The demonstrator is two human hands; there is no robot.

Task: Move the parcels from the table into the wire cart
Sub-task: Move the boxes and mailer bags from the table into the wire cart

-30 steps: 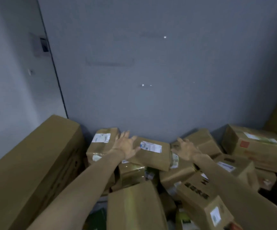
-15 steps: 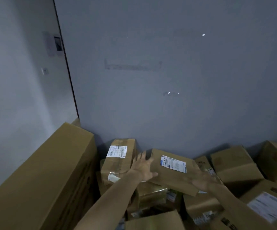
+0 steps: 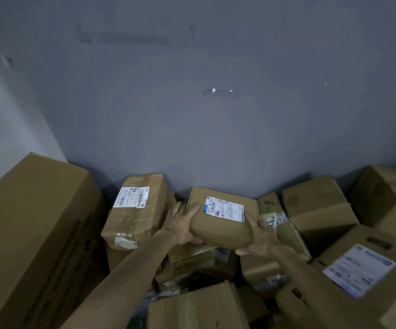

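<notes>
Parcels [image 3: 318, 210] are heaped against the grey wall beside a long carton [image 3: 33, 233] on your left; no wire cart is in view. Your left hand [image 3: 180, 224] and right hand [image 3: 261, 241] clamp opposite ends of the flat top parcel [image 3: 218, 230], likely to lift it level. Its white shipping label [image 3: 224, 208] shows barcodes; the print is unreadable.

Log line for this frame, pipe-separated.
phase: grasp | left hand: holds flat brown cardboard parcel, left end | right hand: holds its near right corner
</notes>
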